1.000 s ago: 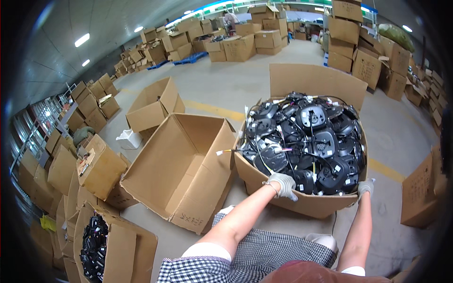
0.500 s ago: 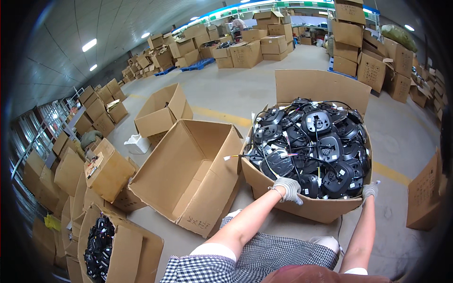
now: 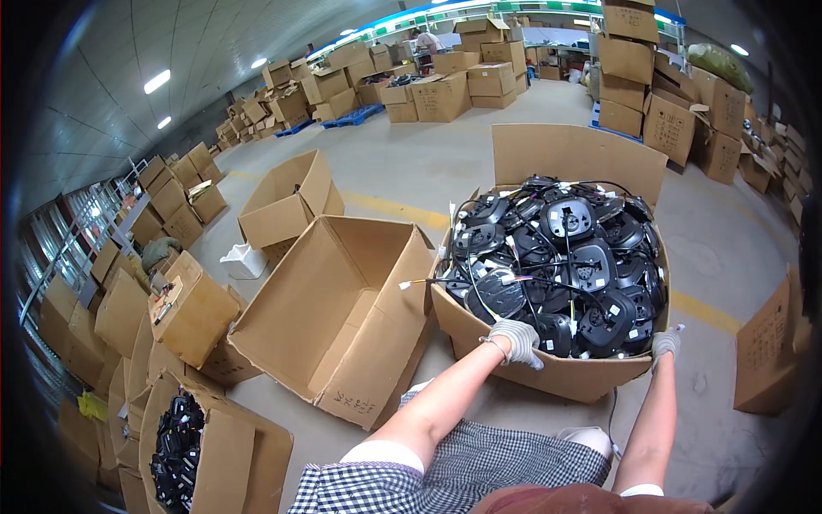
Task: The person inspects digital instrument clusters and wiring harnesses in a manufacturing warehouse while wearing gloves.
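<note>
A cardboard box (image 3: pixel 548 374) stands in front of me on the right, heaped with black plastic housings (image 3: pixel 593 265) trailing thin cables and small white connectors. On its near rim, left of the middle, my left hand (image 3: pixel 516 342) in a striped pale glove is closed over the edge. My right hand (image 3: pixel 665 344), gloved the same way, grips the box at its near right corner. Parts of the fingers of both hands are hidden behind the cardboard. One cable with a white connector (image 3: pixel 406 285) hangs out over the box's left side.
Left of the full box, an open, tilted cardboard box (image 3: pixel 342 317) stands close by. Another box (image 3: pixel 291 206) is behind it. At lower left, a box (image 3: pixel 244 458) holds small black parts (image 3: pixel 178 450). A folded-looking carton (image 3: pixel 766 351) stands at right. Stacked cartons (image 3: pixel 625 68) line the back.
The whole view has shifted very slightly, so things sit a little further left in the picture. Both hands stay at the same places on the box.
</note>
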Motion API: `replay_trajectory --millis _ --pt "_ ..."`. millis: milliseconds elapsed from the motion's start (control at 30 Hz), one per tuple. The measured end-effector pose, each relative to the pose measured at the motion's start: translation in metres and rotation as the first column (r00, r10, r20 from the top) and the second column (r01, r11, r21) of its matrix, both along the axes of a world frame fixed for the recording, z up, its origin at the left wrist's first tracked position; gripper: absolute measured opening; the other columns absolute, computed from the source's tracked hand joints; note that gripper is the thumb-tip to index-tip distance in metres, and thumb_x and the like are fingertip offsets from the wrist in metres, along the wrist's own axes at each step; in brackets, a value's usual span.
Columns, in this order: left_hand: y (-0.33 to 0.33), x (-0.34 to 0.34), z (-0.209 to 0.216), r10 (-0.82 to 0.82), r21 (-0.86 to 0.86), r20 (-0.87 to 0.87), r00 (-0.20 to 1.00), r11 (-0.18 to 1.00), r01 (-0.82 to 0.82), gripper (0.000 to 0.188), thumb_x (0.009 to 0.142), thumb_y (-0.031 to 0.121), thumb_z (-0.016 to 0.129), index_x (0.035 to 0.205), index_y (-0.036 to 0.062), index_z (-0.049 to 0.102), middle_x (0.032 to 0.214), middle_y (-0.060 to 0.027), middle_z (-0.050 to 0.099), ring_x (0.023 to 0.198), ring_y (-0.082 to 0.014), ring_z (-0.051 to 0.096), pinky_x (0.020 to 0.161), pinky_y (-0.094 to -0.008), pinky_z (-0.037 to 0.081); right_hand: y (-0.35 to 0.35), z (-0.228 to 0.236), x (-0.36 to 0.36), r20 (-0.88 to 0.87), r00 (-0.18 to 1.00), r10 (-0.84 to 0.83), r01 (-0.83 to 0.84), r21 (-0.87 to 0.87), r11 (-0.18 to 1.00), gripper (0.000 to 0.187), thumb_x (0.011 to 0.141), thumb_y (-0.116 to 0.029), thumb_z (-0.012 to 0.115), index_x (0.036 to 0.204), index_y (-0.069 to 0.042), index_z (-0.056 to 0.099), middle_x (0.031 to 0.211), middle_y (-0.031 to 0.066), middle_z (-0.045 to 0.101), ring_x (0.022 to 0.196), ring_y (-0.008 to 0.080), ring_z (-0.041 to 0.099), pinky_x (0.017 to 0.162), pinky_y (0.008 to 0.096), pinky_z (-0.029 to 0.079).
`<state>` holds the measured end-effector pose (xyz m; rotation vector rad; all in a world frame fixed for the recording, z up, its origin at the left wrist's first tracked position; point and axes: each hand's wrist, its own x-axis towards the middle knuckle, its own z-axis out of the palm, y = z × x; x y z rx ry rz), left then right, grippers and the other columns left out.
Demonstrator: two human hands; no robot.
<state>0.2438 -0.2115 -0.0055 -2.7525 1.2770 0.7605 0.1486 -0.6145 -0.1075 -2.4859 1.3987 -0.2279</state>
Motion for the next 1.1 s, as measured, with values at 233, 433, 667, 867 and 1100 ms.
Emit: replay_trajectory --millis 233,433,667,867,1100 --pt "-0.002 -0.007 0.004 -0.001 0.013 -0.016 1.000 1.000 0.001 0.055 0.067 0.060 0.066 0.092 0.0113 0.072 0.085 -0.0101 0.069 0.079 -0.0270 0.067 0.066 -0.0414 0.050 -0.007 -0.005 -0.004 -0.008 1.000 0.013 -0.013 0.009 1.000 0.036 0.076 -0.017 0.054 0.103 0.004 0.063 0.103 0.0289 0.062 0.097 0.0419 0.060 0.083 0.0460 0.049" --pt "-0.001 0.002 -0.001 -0.010 0.010 0.013 1.000 1.000 0.010 0.058 0.069 0.062 0.063 0.095 0.0116 0.071 0.088 -0.0106 0.070 0.083 -0.0274 0.067 0.070 -0.0427 0.051 -0.008 -0.006 0.002 0.008 1.000 -0.004 0.004 0.003 1.000 0.036 0.076 -0.017 0.054 0.104 0.004 0.063 0.104 0.0290 0.062 0.099 0.0421 0.059 0.084 0.0459 0.049" --pt "0.000 0.000 0.002 -0.006 0.013 0.011 1.000 1.000 0.006 0.057 0.068 0.062 0.063 0.092 0.0108 0.072 0.085 -0.0105 0.069 0.081 -0.0277 0.067 0.069 -0.0434 0.050 -0.003 0.000 -0.001 0.027 0.998 0.053 -0.054 0.025 0.998 0.037 0.075 -0.021 0.057 0.103 0.003 0.064 0.103 0.0272 0.063 0.099 0.0413 0.060 0.084 0.0450 0.049" --pt "-0.003 0.000 0.000 -0.014 -0.008 0.008 1.000 1.000 0.014 0.057 0.068 0.061 0.064 0.092 0.0098 0.072 0.086 -0.0111 0.069 0.081 -0.0283 0.067 0.069 -0.0424 0.050 -0.020 -0.018 -0.003 0.048 0.998 0.044 -0.044 -0.004 0.999 0.038 0.075 -0.024 0.059 0.103 0.002 0.065 0.105 0.0267 0.063 0.102 0.0400 0.059 0.086 0.0441 0.048" --pt "0.001 -0.001 -0.003 -0.009 -0.016 0.023 1.000 1.000 0.010 0.058 0.068 0.062 0.063 0.091 0.0098 0.072 0.086 -0.0112 0.069 0.080 -0.0286 0.067 0.068 -0.0421 0.050 -0.018 -0.021 0.001 0.036 0.999 0.000 -0.002 0.049 0.999 0.040 0.074 -0.029 0.064 0.105 -0.003 0.065 0.105 0.0232 0.064 0.102 0.0370 0.060 0.086 0.0421 0.048"
